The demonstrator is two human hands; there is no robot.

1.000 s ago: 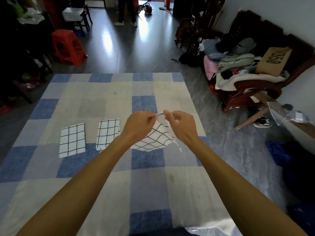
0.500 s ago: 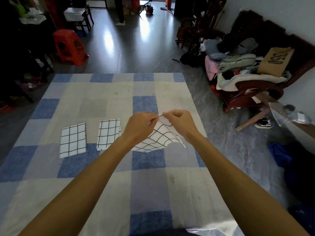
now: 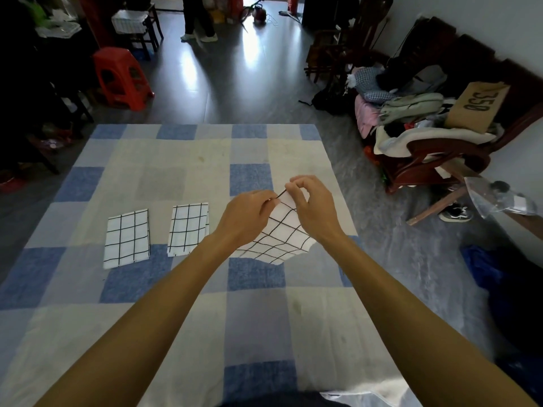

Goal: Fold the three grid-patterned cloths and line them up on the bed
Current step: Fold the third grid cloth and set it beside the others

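Between both hands (image 3: 276,211), third cloth (image 3: 276,236) pinched, hanging over bed (image 3: 176,304).

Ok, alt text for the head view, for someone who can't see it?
The left hand and right hand pinch the top corner of the third cloth, holding it up over the bed. The left cloth and middle cloth lie folded flat, side by side but apart, left of it.

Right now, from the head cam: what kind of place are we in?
Most likely a lived-in home, a bedroom or shared room. There is a bed with a blue checked sheet, a wooden chair heaped with clothes, and a red plastic stool on a glossy floor.
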